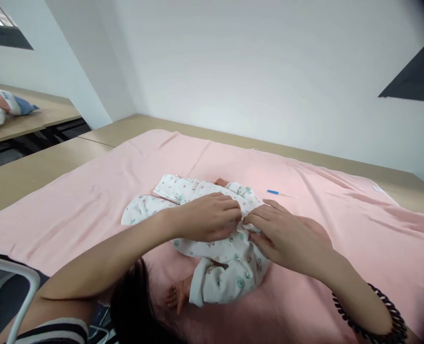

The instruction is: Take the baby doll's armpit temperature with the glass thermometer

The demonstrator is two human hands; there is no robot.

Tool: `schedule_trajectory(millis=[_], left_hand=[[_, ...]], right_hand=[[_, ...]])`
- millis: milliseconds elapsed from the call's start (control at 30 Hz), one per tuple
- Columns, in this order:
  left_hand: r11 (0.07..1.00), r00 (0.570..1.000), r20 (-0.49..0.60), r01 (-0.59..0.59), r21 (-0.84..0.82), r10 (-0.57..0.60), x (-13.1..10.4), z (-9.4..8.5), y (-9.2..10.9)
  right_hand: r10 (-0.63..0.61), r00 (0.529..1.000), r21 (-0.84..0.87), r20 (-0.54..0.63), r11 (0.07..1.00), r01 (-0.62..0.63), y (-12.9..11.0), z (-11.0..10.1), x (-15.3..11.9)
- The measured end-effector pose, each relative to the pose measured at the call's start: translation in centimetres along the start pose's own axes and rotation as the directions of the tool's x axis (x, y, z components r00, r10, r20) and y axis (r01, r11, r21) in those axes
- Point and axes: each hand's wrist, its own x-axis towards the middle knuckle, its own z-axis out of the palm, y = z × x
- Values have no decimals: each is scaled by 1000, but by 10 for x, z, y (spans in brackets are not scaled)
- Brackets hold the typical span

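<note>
A baby doll in a white patterned outfit [229,282] lies on a pink blanket [100,191], its head end to the right and mostly behind my right hand. My left hand [212,217] is closed on the cloth at the doll's upper chest, fingers curled together. Touching the same cloth from the right, my right hand [287,234] has its thumb and forefinger drawn together near the collar. Both sets of fingertips almost meet. One doll hand [178,295] sticks out of the near sleeve. A thermometer with a blue end [273,192] rests on the blanket beyond my right hand.
The blanket covers much of a wooden table [47,167], which stands against a white wall. Another doll [4,107] lies on a separate table at the far left. A white metal chair frame [31,282] is at the lower left, and dark hair hangs at the bottom.
</note>
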Motion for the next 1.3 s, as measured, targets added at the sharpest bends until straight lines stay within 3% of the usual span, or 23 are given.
schedule_trajectory(millis=[100,267,367,467,600,767,900,1067,1300], left_hand=[[989,989,125,97,-108,-83,-7,-10,-12],[949,968,170,221,-227,-185,-9,-9,-15],[926,960,167,265,-269,-227,-8,-8,-12],[909,955,161,287,-302,-248,-6,-8,-10],[895,960,141,275,-350,-240,-4,-10,-9],[890,959,117,282,-358,-257,-1,-8,-9],[931,963,46,267,-250,-264,-1,3,-10],[984,989,-69,135,117,-127,0,19,-10],[942,1000,12,-10,335,7,0,19,-1]], right_hand=[[25,999,-9,27,1000,-25,-11,1,0],[42,997,-141,-58,989,-50,-18,11,3],[76,990,-165,-115,982,-94,-17,16,3],[168,971,-65,-169,981,-181,-17,15,2],[296,946,45,-130,955,-292,-21,10,0],[302,948,40,-99,953,-299,-24,10,-1],[262,962,53,-80,964,-259,-25,14,-1],[270,962,17,32,963,-271,-29,16,2],[320,936,-20,150,947,-320,-32,10,5]])
